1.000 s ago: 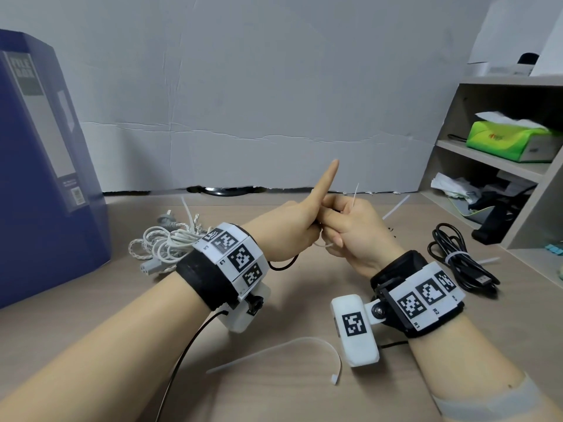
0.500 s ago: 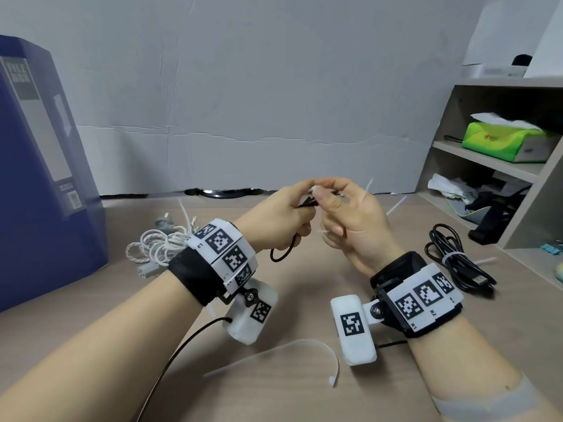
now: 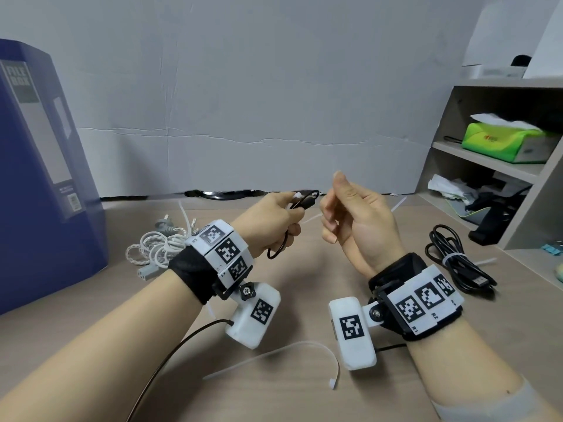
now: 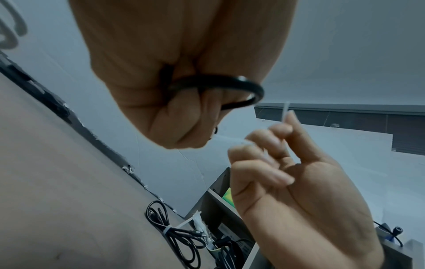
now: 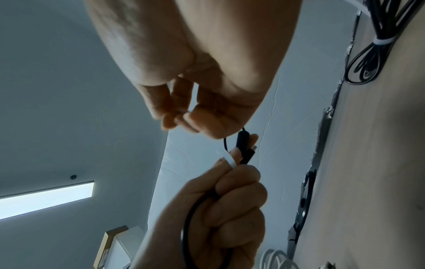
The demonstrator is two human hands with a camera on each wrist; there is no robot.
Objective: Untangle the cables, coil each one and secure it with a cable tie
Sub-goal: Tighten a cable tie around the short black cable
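My left hand [image 3: 271, 220] is raised above the desk and grips a small black cable coil [image 3: 304, 203]; one loop [image 3: 278, 251] of it hangs below the fist. A white cable tie [image 3: 297, 195] wraps the coil at the left fingertips. In the right wrist view the tie [image 5: 227, 158] lies beside the cable's black plug [image 5: 243, 145]. My right hand [image 3: 353, 217] is just right of the left one, fingers curled, pinching the tie's thin tail [image 4: 286, 111]. The left wrist view shows the cable loop [image 4: 232, 81] sticking out of the fist.
A white cable bundle [image 3: 158, 248] lies at the left by a blue file box [image 3: 39, 178]. A tied black cable [image 3: 457, 263] rests at the right, near a shelf [image 3: 487, 166] holding a green tissue pack. A loose cable tie [image 3: 292, 351] lies on the desk near me.
The left index finger, which pointed up, has curled onto the coil. The hands were pressed together and have drawn apart, the right one moving right with the tie's tail.
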